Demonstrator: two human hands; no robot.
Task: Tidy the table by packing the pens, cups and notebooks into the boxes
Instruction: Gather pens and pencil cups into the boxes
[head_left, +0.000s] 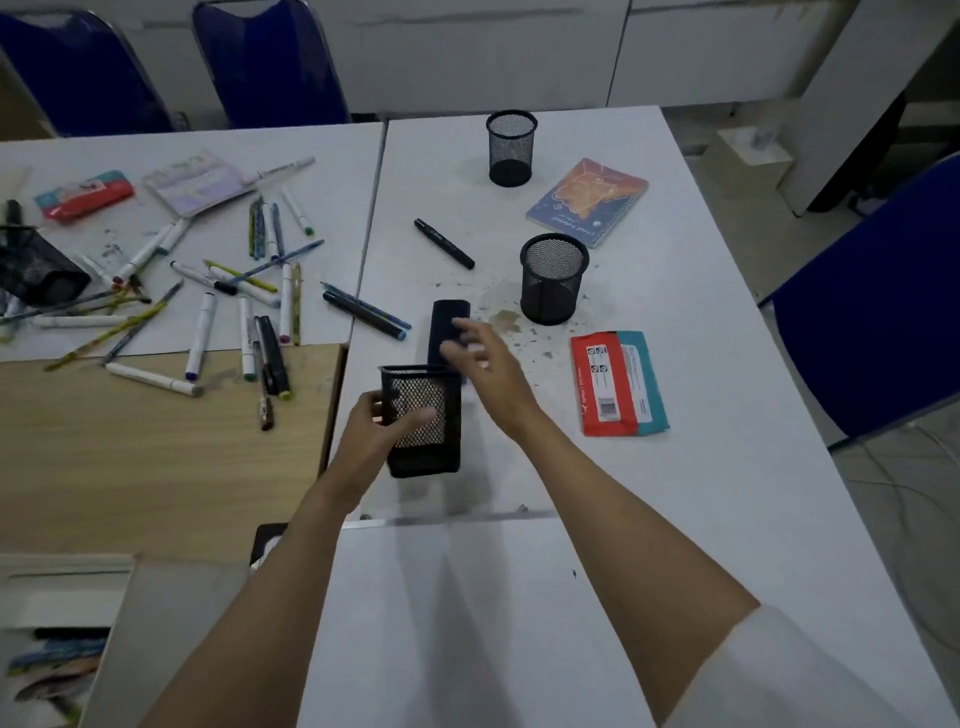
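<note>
Mostly the view is filled by a white table (675, 364), smooth and stained with brown specks near its middle; a second white table (332, 156) butts against its left edge, with a bare wood-grain surface (156, 457) nearer the camera. Two blue chairs (270, 62) stand beyond the far edge, cut off at the top, and another is cropped at the right edge.

At the lower left corner of the view a cardboard box (67, 613) is only partly in sight; its contents are blurred and cannot be told apart.

On the left table a loose scatter of pens and markers (244, 291) lies crossing one another, beside a pale notebook (195, 182) and a tipped mesh cup (39, 267) cut by the left edge.

Toward the right table's far right corner lies a spiral notebook (587, 202) with an orange-and-blue cover. A red-and-teal packet (618, 384) lies flat near the right edge.

Two round black wire-mesh cups stand upright: one (511, 148) near the far edge, one (553, 278) at mid-table.

Near the left edge of this table the left hand (371, 431) grips a square mesh cup (421, 415), fingers (415, 418) wrapped round its wall. Behind it, a dark rectangular object (449, 327) is half hidden. The right hand (480, 364) hovers over it, motion-blurred, fingers apart and holding nothing.

A black marker (444, 243) lies alone farther back.
</note>
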